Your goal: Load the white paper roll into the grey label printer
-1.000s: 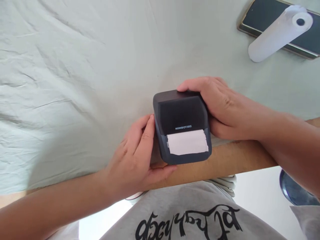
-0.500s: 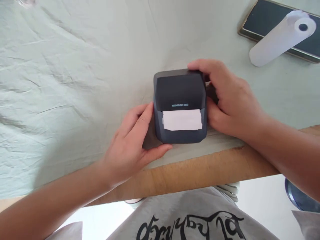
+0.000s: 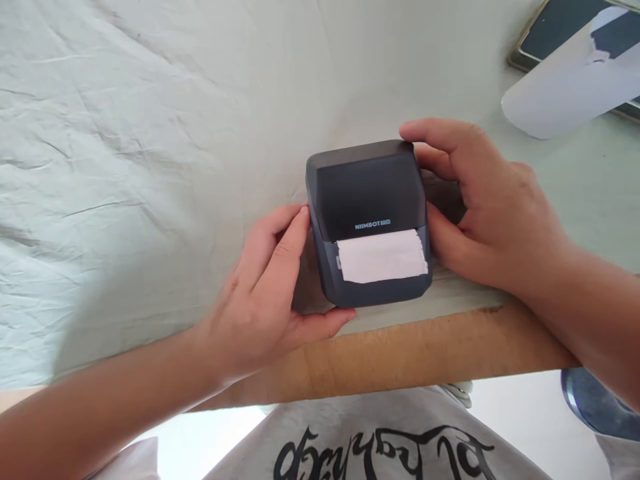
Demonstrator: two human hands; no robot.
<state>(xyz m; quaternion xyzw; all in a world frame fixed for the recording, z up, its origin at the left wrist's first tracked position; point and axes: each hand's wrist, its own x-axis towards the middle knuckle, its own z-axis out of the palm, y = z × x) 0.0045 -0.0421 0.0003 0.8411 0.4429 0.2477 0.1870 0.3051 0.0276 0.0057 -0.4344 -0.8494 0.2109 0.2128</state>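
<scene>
A dark label printer (image 3: 367, 193) marked NIIMBOT sits on the pale cloth near the table's front edge. Out of its slot comes a short piece of white paper (image 3: 384, 257) with ragged side edges. My left hand (image 3: 267, 287) grips the printer's left side, fingertips on the side wall and thumb at the front lower edge. On the other side, my right hand (image 3: 493, 207) holds the printer, one finger on the back right corner and the thumb along the right wall.
At the upper right a white paper roll (image 3: 560, 87), its outer end loose, lies across a dark phone (image 3: 560, 30). A wrinkled pale cloth (image 3: 150, 133) covers the table. Its wooden front edge (image 3: 390, 357) runs just before my body.
The printer looks slightly turned and sits a little lower and further right in view, both hands still on it. The paper roll's end now appears spread loose instead of tightly wound.
</scene>
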